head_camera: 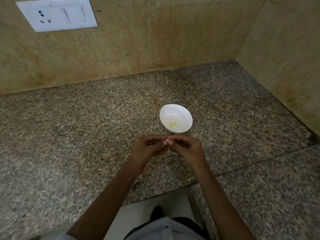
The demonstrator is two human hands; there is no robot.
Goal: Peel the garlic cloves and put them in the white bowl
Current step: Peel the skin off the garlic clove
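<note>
A white bowl stands on the speckled granite counter, with a few pale peeled garlic cloves lying in its bottom. Just in front of the bowl, my left hand and my right hand meet fingertip to fingertip above the counter. Between them they pinch a small whitish garlic clove. A thin strand of skin hangs down from it. Both hands have their fingers curled.
Tan stone walls close the counter at the back and on the right. A white switch and socket plate is on the back wall, upper left. Small flakes of garlic skin lie scattered near my hands. The counter's front edge steps back below my forearms.
</note>
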